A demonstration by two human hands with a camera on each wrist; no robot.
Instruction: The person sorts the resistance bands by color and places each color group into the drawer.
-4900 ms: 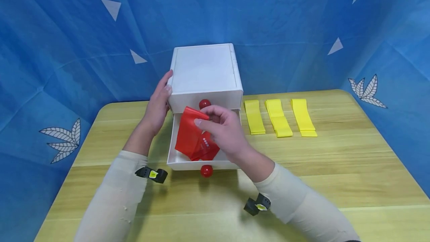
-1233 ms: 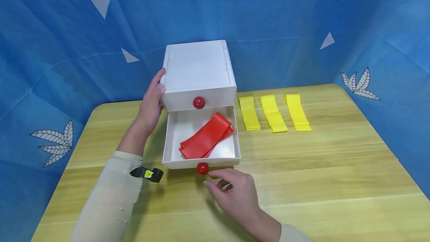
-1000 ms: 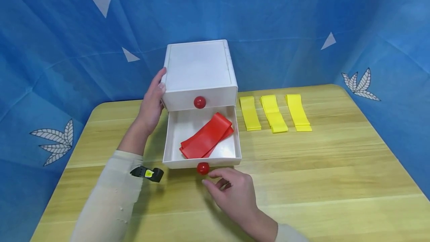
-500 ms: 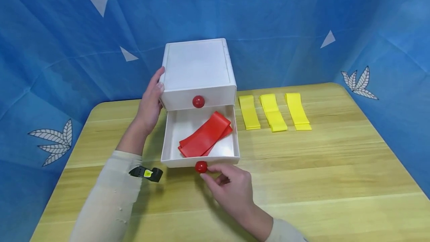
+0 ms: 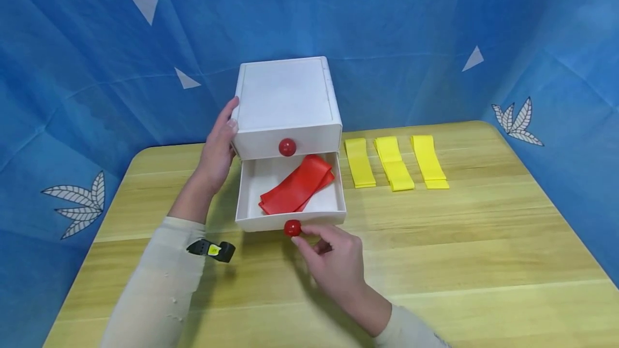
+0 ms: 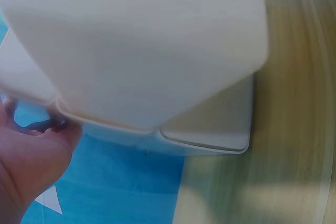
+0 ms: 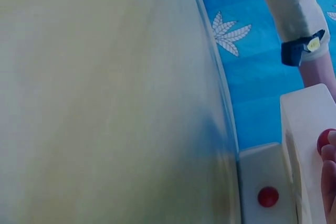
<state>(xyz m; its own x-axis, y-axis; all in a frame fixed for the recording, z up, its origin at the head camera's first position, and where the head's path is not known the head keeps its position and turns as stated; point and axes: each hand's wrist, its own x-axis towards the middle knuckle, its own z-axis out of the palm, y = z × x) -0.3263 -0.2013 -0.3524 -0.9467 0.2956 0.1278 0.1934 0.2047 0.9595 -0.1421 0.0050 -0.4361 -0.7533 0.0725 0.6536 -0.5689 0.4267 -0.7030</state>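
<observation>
A white cabinet [image 5: 289,95] has its lower drawer [image 5: 251,223] pulled partly out. My right hand [image 5: 336,259] pinches that drawer's round red knob [image 5: 292,227] between thumb and index finger. At the right wrist view's right edge, fingertips meet the same knob [image 7: 324,141]. Inside the drawer lie flat red exercise bands [image 5: 297,187], folded and overlapping at a slant. My left hand [image 5: 216,152] rests against the cabinet's left side, its thumb near the front edge. The left wrist view shows this hand [image 6: 37,156] beside the white casing, some fingers hidden behind it.
Three folded yellow bands [image 5: 359,162] lie in a row on the wooden table [image 5: 459,246], right of the cabinet. The upper drawer, with its red knob [image 5: 287,147], is closed. A blue curtain [image 5: 387,42] hangs close behind and along both sides.
Earlier my right hand held a red band over the drawer; it let go and moved to the knob. Over the last half second the drawer slid slightly inward. My left hand stayed put.
</observation>
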